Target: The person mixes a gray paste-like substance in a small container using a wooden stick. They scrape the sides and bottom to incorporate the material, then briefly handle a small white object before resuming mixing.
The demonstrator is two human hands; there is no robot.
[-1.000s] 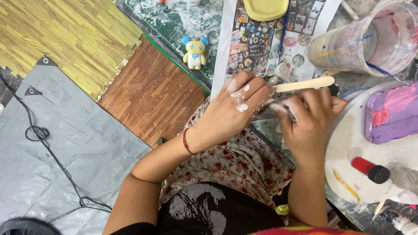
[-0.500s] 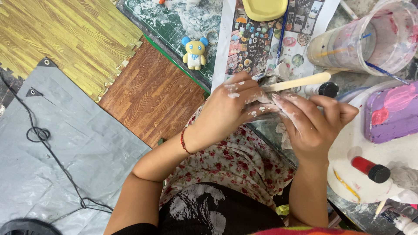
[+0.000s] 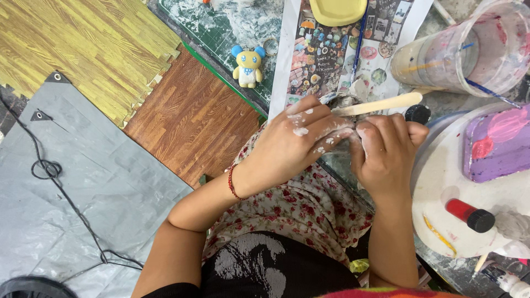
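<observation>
My left hand (image 3: pixel 301 144), smeared with white paste, and my right hand (image 3: pixel 386 157) press together over a small grey-white lump (image 3: pixel 346 101) that shows only just above the fingers. A flat wooden stick (image 3: pixel 381 104) pokes out to the right from my left fingertips and lies over the right hand's fingers. A red bead bracelet (image 3: pixel 232 182) sits on my left wrist. A small black cap (image 3: pixel 418 113) lies by my right fingertips. Which hand carries the lump's weight is hidden.
A yellow and blue toy figure (image 3: pixel 247 66) stands on a green cutting mat (image 3: pixel 221 30). Nearby are a printed picture sheet (image 3: pixel 331 60), a yellow dish (image 3: pixel 338 8), a clear cup (image 3: pixel 469 49) of murky water, a white plate (image 3: pixel 436 182) with a purple block (image 3: pixel 497 146) and a red tube (image 3: pixel 469 215). A grey tarp (image 3: pixel 66 187) with a black cord (image 3: pixel 47 168) lies left.
Both hands have drawn closer together and curled tighter around the lump. The stick has shifted slightly rightward and stays between the fingertips.
</observation>
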